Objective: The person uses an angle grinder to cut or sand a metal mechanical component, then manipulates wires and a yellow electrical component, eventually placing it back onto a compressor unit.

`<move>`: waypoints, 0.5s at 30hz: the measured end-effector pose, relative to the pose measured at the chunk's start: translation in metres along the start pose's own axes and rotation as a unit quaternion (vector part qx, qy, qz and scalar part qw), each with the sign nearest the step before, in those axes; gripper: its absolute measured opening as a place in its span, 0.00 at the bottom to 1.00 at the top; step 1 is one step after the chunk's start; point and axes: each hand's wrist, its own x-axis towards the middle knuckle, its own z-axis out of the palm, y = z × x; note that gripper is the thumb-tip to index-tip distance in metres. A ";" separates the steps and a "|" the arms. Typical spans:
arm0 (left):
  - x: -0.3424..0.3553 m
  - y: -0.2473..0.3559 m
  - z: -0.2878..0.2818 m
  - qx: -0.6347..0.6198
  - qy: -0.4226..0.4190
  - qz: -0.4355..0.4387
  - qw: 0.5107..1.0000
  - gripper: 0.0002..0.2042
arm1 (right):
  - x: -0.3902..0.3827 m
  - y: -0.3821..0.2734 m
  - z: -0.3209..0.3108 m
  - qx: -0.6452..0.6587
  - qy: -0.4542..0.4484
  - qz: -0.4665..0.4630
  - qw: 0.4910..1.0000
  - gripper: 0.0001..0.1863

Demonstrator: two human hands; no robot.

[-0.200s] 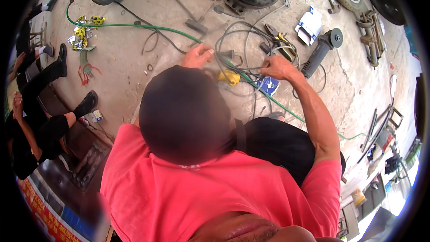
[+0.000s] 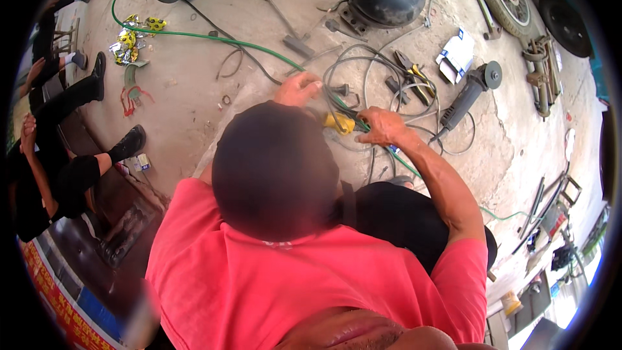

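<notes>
I've got the right hand (image 2: pixel 383 127) shifted left and nearer the body, fingers now at the green cable (image 2: pixel 194 35) just beside the yellow piece (image 2: pixel 340 123); blue packet (image 2: pixel 394 149) now mostly covered.

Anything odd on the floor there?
Crumpled silver-and-yellow wrappers lie loose at upper left, like dropped litter. Near the right hand, cords sprawl in overlapping loops rather than neatly coiled.

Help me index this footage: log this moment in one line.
left hand: near green cable, partly hidden | right hand: at green cable beside yellow object, grip unclear | nearby: angle grinder on floor
</notes>
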 end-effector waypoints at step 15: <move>-0.007 0.015 0.012 -0.067 -0.040 0.002 0.997 0.24 | 0.015 -0.048 -0.014 0.042 0.093 0.049 0.994 0.26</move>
